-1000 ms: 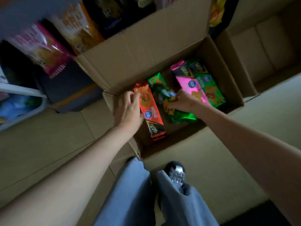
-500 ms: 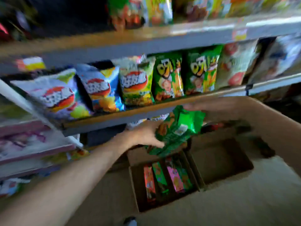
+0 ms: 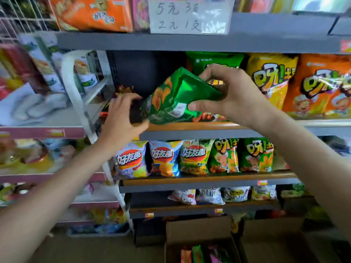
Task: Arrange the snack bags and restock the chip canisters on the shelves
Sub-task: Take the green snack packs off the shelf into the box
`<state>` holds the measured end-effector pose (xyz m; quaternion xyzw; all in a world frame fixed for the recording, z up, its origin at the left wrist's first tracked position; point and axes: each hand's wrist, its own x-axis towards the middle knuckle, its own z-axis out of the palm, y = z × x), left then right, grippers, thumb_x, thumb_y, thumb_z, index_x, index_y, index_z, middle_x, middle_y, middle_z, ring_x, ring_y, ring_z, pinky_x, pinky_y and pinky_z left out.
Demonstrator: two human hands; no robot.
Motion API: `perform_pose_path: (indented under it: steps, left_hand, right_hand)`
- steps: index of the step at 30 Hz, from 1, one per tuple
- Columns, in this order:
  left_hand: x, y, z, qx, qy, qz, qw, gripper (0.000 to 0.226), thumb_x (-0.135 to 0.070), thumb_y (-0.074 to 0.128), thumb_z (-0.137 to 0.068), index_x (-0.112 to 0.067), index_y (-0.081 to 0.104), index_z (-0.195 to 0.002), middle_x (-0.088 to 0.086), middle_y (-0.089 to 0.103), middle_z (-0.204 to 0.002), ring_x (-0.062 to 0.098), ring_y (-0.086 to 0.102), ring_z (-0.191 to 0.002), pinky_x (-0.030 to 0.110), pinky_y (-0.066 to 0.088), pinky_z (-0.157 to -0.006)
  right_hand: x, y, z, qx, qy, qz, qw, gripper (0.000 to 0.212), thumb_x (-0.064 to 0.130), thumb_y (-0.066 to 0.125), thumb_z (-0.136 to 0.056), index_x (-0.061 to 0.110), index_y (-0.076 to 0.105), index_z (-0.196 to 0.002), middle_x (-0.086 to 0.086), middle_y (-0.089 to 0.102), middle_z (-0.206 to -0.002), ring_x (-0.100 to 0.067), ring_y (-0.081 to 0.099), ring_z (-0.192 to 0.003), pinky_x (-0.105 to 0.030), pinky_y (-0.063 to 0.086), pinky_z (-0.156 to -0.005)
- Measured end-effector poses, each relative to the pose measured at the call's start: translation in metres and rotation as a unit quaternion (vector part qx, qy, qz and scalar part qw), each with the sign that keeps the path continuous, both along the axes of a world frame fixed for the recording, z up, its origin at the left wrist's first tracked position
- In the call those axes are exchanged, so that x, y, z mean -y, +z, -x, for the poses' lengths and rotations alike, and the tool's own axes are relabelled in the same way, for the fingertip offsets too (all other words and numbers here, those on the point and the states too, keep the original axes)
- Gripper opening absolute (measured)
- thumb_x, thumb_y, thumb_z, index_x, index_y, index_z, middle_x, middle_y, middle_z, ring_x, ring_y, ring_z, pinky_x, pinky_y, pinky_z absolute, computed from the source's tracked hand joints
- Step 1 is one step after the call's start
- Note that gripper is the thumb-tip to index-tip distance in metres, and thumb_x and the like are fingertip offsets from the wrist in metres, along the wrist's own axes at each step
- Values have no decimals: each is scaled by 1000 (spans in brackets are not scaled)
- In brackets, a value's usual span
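A shiny green snack bag (image 3: 171, 97) is tilted over the front lip of the upper middle shelf (image 3: 190, 128), at a dark gap in the row. My right hand (image 3: 229, 93) grips its right end from above. My left hand (image 3: 121, 118) is at the bag's lower left corner, its fingers curled around that end. To the right stand a green bag (image 3: 214, 61), a yellow bag (image 3: 271, 78) and an orange bag (image 3: 319, 84).
The shelf below carries a row of chip bags (image 3: 193, 156). An open cardboard box (image 3: 201, 243) with more bags sits on the floor. A white rack (image 3: 76, 88) with goods stands on the left. A handwritten price sign (image 3: 188, 16) hangs on the top shelf.
The green bag came out of the floor box and rose to the upper middle shelf. Both hands went up with it, and my view lifted from the box to the shelves.
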<state>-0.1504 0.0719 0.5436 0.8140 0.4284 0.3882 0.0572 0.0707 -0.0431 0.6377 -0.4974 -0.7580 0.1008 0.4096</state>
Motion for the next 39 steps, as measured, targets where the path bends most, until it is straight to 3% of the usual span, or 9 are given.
perform_pose_path:
  steps: [3,7,10,14,18,21,26,32,39]
  left_hand:
    - [-33,-9,22,-54,121,47,990,38,-14,59,-78,3,58,-112,25,55,-111,41,48,-110,44,36,-93]
    - [-53,-21,28,-139,137,82,977,53,-39,38,-80,-3,64,-109,21,59,-115,42,48,-112,47,40,-93]
    - [-59,-25,26,-149,156,75,974,32,-26,49,-91,-18,62,-118,5,53,-130,34,40,-122,45,32,-99]
    - [-65,-31,21,-181,151,66,970,31,-21,49,-91,-8,63,-114,9,47,-132,34,36,-123,48,30,-100]
    - [-69,-38,24,-158,161,48,973,38,-20,53,-85,-21,57,-123,5,47,-132,31,34,-125,48,28,-99]
    - [-72,-44,27,-133,147,35,979,39,-18,54,-84,-18,56,-122,5,50,-128,30,36,-123,47,28,-96]
    - [-71,-55,29,-69,114,8,991,45,-13,55,-81,-13,48,-125,6,56,-121,29,40,-120,47,21,-103]
    - [-19,-96,6,15,-15,-142,990,34,-7,45,-74,-9,51,-108,11,56,-109,23,42,-101,33,29,-88]
    - [69,-257,-84,-107,-191,63,974,35,-13,37,-70,-17,44,-103,8,58,-101,19,45,-98,30,32,-81]
  right_hand:
    - [-20,-7,26,-47,3,-37,998,29,31,77,-68,25,50,-79,8,55,-76,-20,60,-71,-38,51,-69]
    - [-27,9,45,-100,23,-78,992,28,24,76,-71,27,49,-76,6,57,-74,-9,60,-66,-28,54,-65]
    - [-30,20,58,-23,23,-115,993,29,32,75,-70,29,48,-79,5,59,-80,-23,65,-79,-40,54,-72]
    - [-70,-13,75,122,-8,-171,978,28,22,75,-68,7,57,-82,2,53,-79,-9,48,-69,-14,36,-63]
    - [-123,-70,79,236,-18,-133,963,30,8,75,-69,0,53,-87,-15,56,-90,-34,59,-70,-37,50,-57]
    - [-156,-88,79,307,-33,-112,945,33,-1,76,-67,-4,54,-92,-21,56,-96,-40,61,-66,-37,49,-51]
    - [-180,-106,82,351,-77,-34,933,37,4,62,-85,-1,50,-119,-18,44,-127,-42,60,-89,-47,51,-74]
    - [-127,-124,53,167,-108,-180,963,27,22,49,-93,-1,63,-90,-16,59,-98,-32,58,-87,-40,52,-69]
    - [-2,-287,-46,86,-226,-21,970,21,10,47,-92,-3,61,-82,-14,59,-81,-29,56,-70,-36,45,-58]
